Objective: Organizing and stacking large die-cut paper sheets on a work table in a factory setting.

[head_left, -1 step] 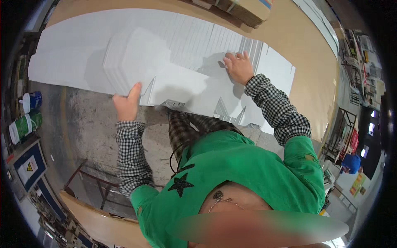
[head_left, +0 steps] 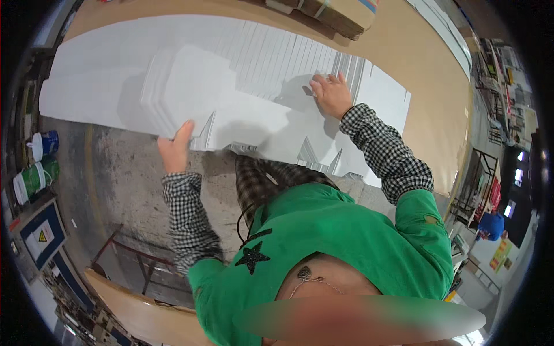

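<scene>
Die-cut white cardboard sheets [head_left: 196, 69] lie overlapped in a long fanned row across the table, with stepped edges and slots toward me. At the near edge my left hand [head_left: 174, 151] is closed on the cardboard sheets, its thumb on top and its fingers hidden below. My right hand [head_left: 332, 95] rests on the fanned edges farther right. Its fingers are slightly bent and apart, holding nothing. Shadows of both arms fall on the white surface.
The brown table top [head_left: 441, 109] shows behind and right of the sheets. A cardboard box stack [head_left: 340, 17] stands at the far side. Left on the floor side are a blue-and-white container [head_left: 45, 145] and a green-and-white bucket [head_left: 36, 181]. A person in blue [head_left: 491, 226] is far right.
My left hand has shifted very slightly left and down, and the sheet edges by it have moved a little with it. My right hand stays nearly in place.
</scene>
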Available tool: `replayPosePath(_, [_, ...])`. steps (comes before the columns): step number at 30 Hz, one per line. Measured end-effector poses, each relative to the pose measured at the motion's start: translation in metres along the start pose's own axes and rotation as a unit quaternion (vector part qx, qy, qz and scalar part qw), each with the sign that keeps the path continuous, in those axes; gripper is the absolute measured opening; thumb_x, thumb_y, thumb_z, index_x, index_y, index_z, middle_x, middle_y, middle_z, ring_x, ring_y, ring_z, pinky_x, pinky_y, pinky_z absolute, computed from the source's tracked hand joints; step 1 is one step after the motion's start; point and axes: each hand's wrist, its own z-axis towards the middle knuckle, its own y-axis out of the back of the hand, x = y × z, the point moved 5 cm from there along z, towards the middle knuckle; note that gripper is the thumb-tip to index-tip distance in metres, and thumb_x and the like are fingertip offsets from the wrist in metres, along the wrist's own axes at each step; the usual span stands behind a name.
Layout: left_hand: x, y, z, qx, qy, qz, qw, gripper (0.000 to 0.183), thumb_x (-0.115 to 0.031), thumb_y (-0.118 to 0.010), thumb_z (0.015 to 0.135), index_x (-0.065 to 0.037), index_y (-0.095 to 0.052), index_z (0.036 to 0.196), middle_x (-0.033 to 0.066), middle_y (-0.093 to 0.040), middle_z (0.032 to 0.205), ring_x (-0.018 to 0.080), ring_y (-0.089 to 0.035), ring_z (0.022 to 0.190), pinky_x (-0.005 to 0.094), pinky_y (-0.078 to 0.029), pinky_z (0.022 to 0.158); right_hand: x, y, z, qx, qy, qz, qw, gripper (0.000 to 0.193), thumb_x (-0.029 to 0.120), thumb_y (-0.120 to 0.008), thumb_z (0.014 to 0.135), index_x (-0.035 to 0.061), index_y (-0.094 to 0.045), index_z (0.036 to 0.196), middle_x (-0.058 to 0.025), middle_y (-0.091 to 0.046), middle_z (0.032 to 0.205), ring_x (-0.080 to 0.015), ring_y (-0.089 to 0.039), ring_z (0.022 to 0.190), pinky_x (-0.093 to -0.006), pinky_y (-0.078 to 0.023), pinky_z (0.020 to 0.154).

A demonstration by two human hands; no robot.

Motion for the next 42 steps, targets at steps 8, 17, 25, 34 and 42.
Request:
replayPosePath(8, [-0.008, -0.009, 0.021, 0.016, 0.067, 0.162, 0.984, 0.051, -0.02, -0.071, 0.072, 0.01, -0.052, 0.108, 0.0161, -0.058, 0.105, 0.0204, -0.057, 0.091, 0.0324, -0.045, 0.077, 0.006, 0.0, 0.006, 0.042, 0.014, -0.025, 0.999, 0.04, 0.034, -0.03, 0.093, 0.0052, -0.053, 0.108, -0.0157, -0.058, 0.102, -0.0336, -0.049, 0.104, -0.05, -0.023, 0.102])
replayPosePath(17, [0.094, 0.033, 0.037, 0.019, 0.182, -0.177, 0.967, 0.052, -0.019, -0.071, 0.074, 0.009, -0.049, 0.113, 0.0143, -0.057, 0.107, 0.018, -0.055, 0.096, 0.0282, -0.043, 0.081, 0.021, 0.009, 0.0, 0.103, 0.032, -0.065, 0.992, 0.034, 0.031, -0.037, 0.091, 0.0097, -0.051, 0.113, -0.0107, -0.048, 0.122, -0.0329, -0.049, 0.108, -0.0516, -0.028, 0.099])
replayPosePath(25, [0.013, 0.0, 0.006, 0.067, -0.082, 0.111, 0.988, 0.049, -0.021, -0.071, 0.073, 0.01, -0.053, 0.106, 0.0128, -0.059, 0.102, 0.0179, -0.056, 0.089, 0.0301, -0.044, 0.079, 0.009, -0.002, 0.007, 0.11, -0.069, 0.017, 0.991, 0.043, 0.038, -0.034, 0.092, 0.008, -0.048, 0.12, -0.0125, -0.054, 0.118, -0.031, -0.048, 0.112, -0.0473, -0.022, 0.103])
replayPosePath(34, [0.014, -0.013, 0.011, 0.062, 0.013, 0.178, 0.982, 0.044, -0.023, -0.07, 0.075, 0.009, -0.058, 0.102, 0.011, -0.062, 0.098, 0.0203, -0.056, 0.089, 0.0317, -0.043, 0.079, -0.006, -0.008, 0.007, 0.105, -0.083, 0.056, 0.989, 0.048, 0.043, -0.036, 0.091, 0.0043, -0.049, 0.116, -0.0163, -0.055, 0.114, -0.0318, -0.048, 0.112, -0.0458, -0.022, 0.103])
replayPosePath(42, [0.036, 0.001, 0.036, 0.011, 0.187, 0.059, 0.981, 0.047, -0.019, -0.068, 0.077, 0.01, -0.053, 0.109, 0.014, -0.057, 0.108, 0.0193, -0.054, 0.095, 0.03, -0.042, 0.082, 0.009, -0.017, 0.014, 0.091, 0.031, -0.043, 0.994, 0.041, 0.038, -0.035, 0.092, 0.0089, -0.05, 0.117, -0.0138, -0.053, 0.116, -0.0321, -0.05, 0.107, -0.0471, -0.025, 0.103])
